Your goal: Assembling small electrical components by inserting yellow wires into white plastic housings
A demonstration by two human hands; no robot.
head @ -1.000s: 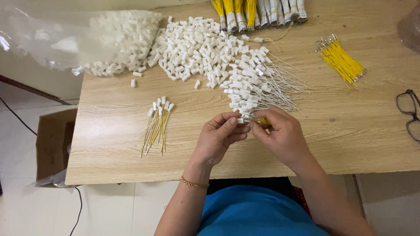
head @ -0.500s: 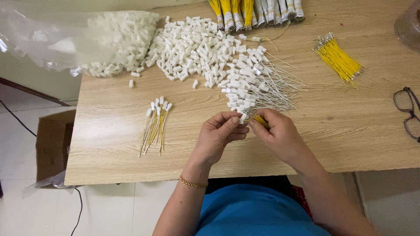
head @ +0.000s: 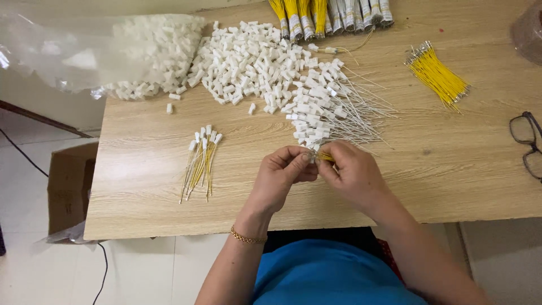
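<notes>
Wooden table (head: 169, 186) over a pale tiled floor, cardboard box (head: 68, 186) on the floor at the left edge; I'm watching from the head cam, looking straight down.

Both hands meet at the near-centre of the table. Left hand (head: 280, 175) has thumb and fingertips pinched together on something small, prob. a white connector, but I can't make it out behind the fingers. Right hand (head: 350, 175) is closed on a short yellow wire (head: 326, 156), only its end peeking out between the two hands. They touch at the fingertips, just below the pile of white-wired connectors (head: 327, 113).

Step in hand, as I judge it: seating the yellow wire's end into a connector housing. Next move prob. calls for fine alignment and a firm push, then setting the piece down w/ the finished bundle (head: 200, 161) lying left of the hands.

Containers: clear plastic bag (head: 84, 51) at top left, mouth open toward the table, white connector housings inside and spilling out into a loose heap (head: 248, 56). Not in any container: yellow wire bunch (head: 437, 76) at right, taped wire bundles (head: 327, 14) along the far edge, spectacles (head: 525, 141) at the right edge. Box contents not visible
</notes>
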